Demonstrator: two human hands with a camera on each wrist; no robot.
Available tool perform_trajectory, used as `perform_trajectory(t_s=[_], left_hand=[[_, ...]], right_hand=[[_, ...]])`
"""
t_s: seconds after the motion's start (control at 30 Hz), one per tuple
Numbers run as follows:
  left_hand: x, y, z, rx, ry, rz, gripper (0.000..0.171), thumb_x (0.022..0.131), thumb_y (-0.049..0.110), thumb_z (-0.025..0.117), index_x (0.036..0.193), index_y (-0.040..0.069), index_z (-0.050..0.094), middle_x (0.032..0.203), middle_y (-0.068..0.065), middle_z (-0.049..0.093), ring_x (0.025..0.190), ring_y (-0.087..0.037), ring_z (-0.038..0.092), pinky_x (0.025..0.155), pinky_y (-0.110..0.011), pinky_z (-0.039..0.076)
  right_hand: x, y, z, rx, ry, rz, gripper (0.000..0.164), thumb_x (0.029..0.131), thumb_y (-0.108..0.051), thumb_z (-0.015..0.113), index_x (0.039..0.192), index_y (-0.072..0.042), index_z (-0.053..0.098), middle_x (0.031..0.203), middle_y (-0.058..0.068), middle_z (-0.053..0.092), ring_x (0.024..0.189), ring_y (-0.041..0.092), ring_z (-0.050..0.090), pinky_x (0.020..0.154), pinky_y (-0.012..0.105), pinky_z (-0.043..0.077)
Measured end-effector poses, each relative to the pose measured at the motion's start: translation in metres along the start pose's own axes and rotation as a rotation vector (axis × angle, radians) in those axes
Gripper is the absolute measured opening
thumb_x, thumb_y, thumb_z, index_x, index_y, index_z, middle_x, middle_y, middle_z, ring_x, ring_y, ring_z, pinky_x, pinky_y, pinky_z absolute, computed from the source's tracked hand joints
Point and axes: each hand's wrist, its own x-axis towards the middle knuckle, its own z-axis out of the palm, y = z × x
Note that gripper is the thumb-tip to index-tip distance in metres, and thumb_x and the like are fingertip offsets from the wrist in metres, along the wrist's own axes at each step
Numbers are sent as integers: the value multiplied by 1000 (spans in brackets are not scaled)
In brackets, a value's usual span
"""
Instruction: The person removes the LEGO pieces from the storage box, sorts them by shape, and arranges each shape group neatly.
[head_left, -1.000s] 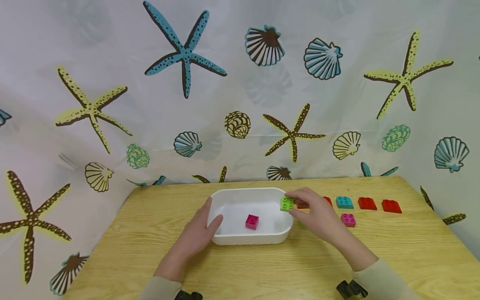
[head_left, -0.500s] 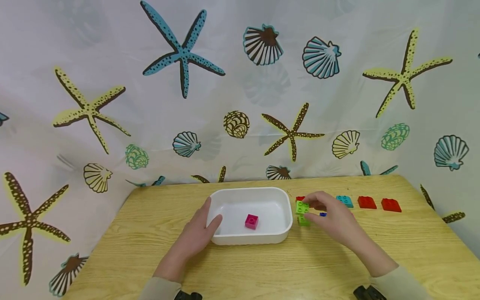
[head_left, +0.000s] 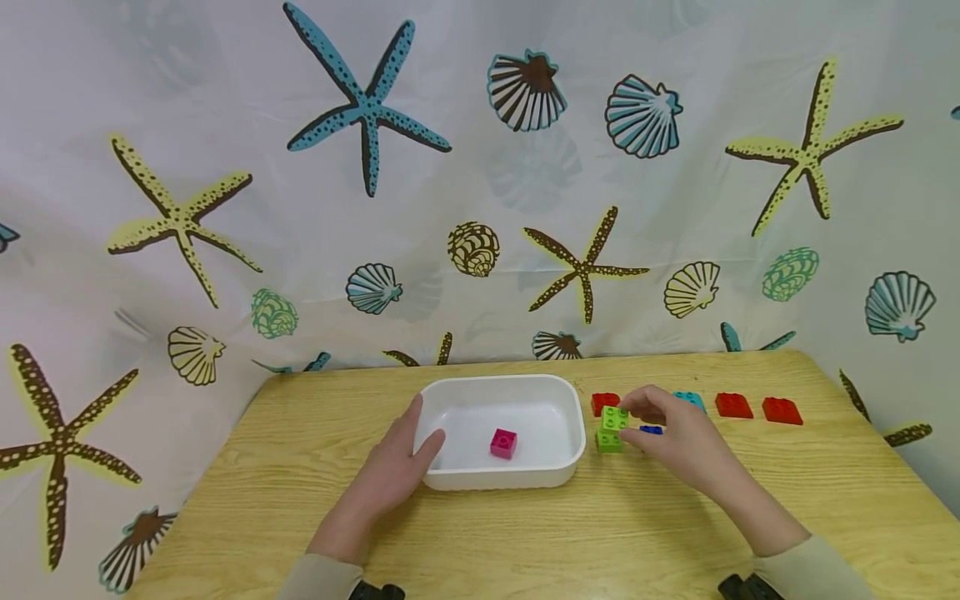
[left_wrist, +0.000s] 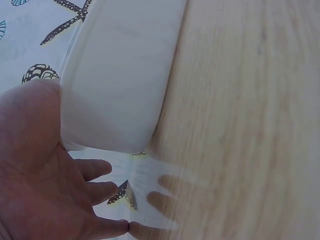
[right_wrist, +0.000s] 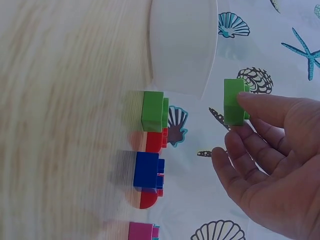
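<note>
My left hand [head_left: 388,468] holds the left end of a white tray [head_left: 498,479], thumb over the rim and fingers outside. Those fingers [left_wrist: 97,192] extend beyond the tray's end in the left wrist view. A pink building brick [head_left: 504,444] lies inside the tray. To the right of it, my right hand [head_left: 686,440] pinches a lime green building brick [right_wrist: 233,102] between thumb and fingers, raised above the table. Below it, just beside the tray, another green brick [right_wrist: 152,111] stands on the table, partly overlapped by the held one in the head view.
Red bricks [head_left: 733,406] are lined up toward the back right, one more [head_left: 604,402] near the tray. A turquoise brick [head_left: 690,400] is partly behind my right hand. A blue brick [right_wrist: 146,170] and a pink brick [right_wrist: 140,231] stand near the green one. Behind hangs a patterned curtain [head_left: 442,325].
My right hand has moved right with the green brick, from over the tray's right rim to above the green brick on the table. The left hand has stayed on the tray.
</note>
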Motion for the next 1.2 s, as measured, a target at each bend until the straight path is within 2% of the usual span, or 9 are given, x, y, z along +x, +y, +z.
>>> perform_trajectory(t_s=[0.4,0.63,0.83,1.2], left_hand=[[0,-1,0,1,-4,-3,85,117,46,50,177,5,6,182,-24,16,166,-49,15,129,-72,15],[-1,1,0,0,0,5,84,117,45,50,177,4,7,181,-24,16,166,-49,16,129,-72,16],[-2,4,-1,2,-1,4,84,117,45,50,177,4,7,181,-25,16,166,-49,16,129,-71,17],[-2,4,-1,12,-9,2,84,118,44,49,177,3,5,181,-26,16,166,-50,15,129,-72,15]], right_hand=[[-1,1,-2,5,9,12,29,99,-15,85,124,-10,72,127,8,76,126,41,71,108,58,57],[-5,9,-10,-13,26,-6,36,100,-15,85,132,-9,71,132,11,75,126,40,71,107,60,57],[-12,25,-27,-74,27,19,40,100,-13,83,137,-6,71,136,16,74,126,44,71,103,60,59],[-24,69,-68,-185,38,20,41,101,-5,79,141,4,70,131,25,70,116,45,71,100,62,59]])
